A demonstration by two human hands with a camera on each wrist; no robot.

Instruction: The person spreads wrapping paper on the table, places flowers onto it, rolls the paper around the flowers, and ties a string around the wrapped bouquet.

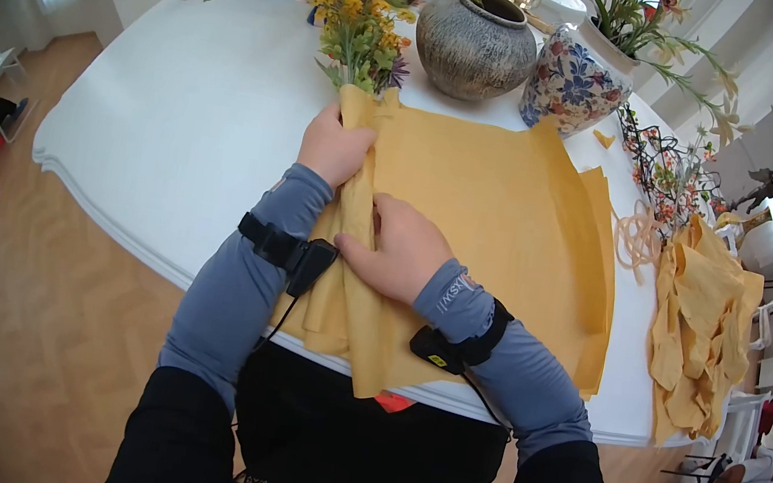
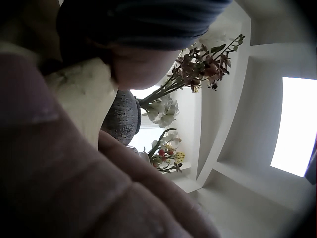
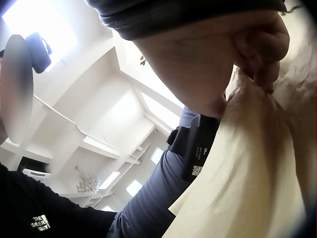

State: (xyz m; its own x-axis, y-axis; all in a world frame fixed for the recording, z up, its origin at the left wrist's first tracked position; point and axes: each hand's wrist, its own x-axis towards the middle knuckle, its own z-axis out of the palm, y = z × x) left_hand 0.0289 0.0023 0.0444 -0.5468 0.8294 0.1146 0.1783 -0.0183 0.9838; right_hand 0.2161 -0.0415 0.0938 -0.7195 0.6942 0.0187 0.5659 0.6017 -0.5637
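A bunch of yellow flowers with green leaves (image 1: 364, 31) pokes out of the top of a rolled fold of yellow wrapping paper (image 1: 475, 195). Near that upper end my left hand (image 1: 334, 146) grips the roll, its thumb across the front. Lower down, my right hand (image 1: 398, 246) holds the rolled edge between thumb and fingers. The lower end of the roll hangs past the table's front edge, and the stems inside are hidden. In the right wrist view the paper (image 3: 237, 163) falls in creases below the right hand (image 3: 198, 64).
A grey round vase (image 1: 475, 48) and a blue-and-white patterned vase (image 1: 579, 78) stand behind the paper on the white table (image 1: 174, 117). Crumpled yellow paper (image 1: 702, 322) hangs over the right edge, near a loose pink ribbon (image 1: 640, 239) and berry sprigs (image 1: 666, 170).
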